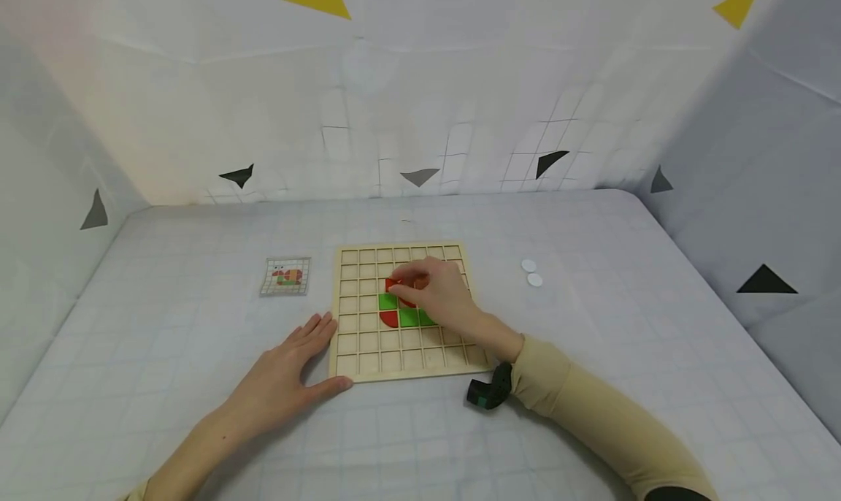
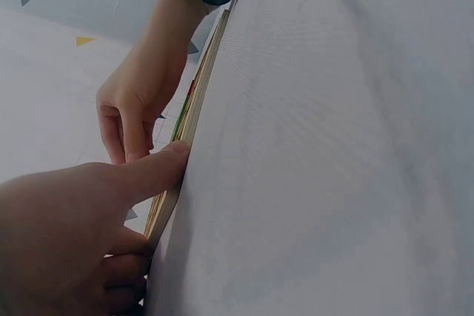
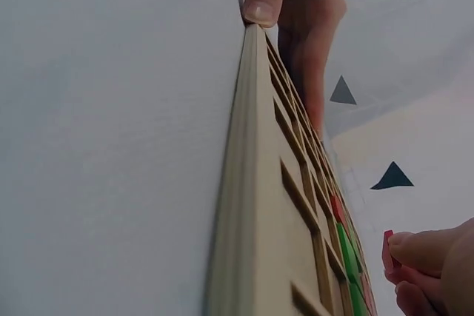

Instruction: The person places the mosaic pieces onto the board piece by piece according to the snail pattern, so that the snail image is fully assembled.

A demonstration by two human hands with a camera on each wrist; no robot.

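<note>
A wooden grid board (image 1: pixel 347 344) lies on the table in the head view. My right hand (image 1: pixel 439 289) is over its middle, pinching a small red tile (image 3: pixel 387 251) between thumb and fingertips; the right wrist view shows this tile raised off the board. Below the hand, a green square (image 1: pixel 388 301), a red quarter-circle tile (image 1: pixel 389 319) and more green squares (image 1: pixel 409 318) sit in the cells. Part of another red tile shows under the fingers, and the hand hides the cells behind it. My left hand (image 1: pixel 282 373) rests at the board's near left corner, thumb against the front edge, fingers extended along the left side.
Left of the board lies a small gridded picture card (image 1: pixel 285 277) with a red and green figure. Two white discs (image 1: pixel 535 280) are on the table to the right. A dark wrist device (image 1: pixel 489 388) sits by the right cuff. White walls surround the table.
</note>
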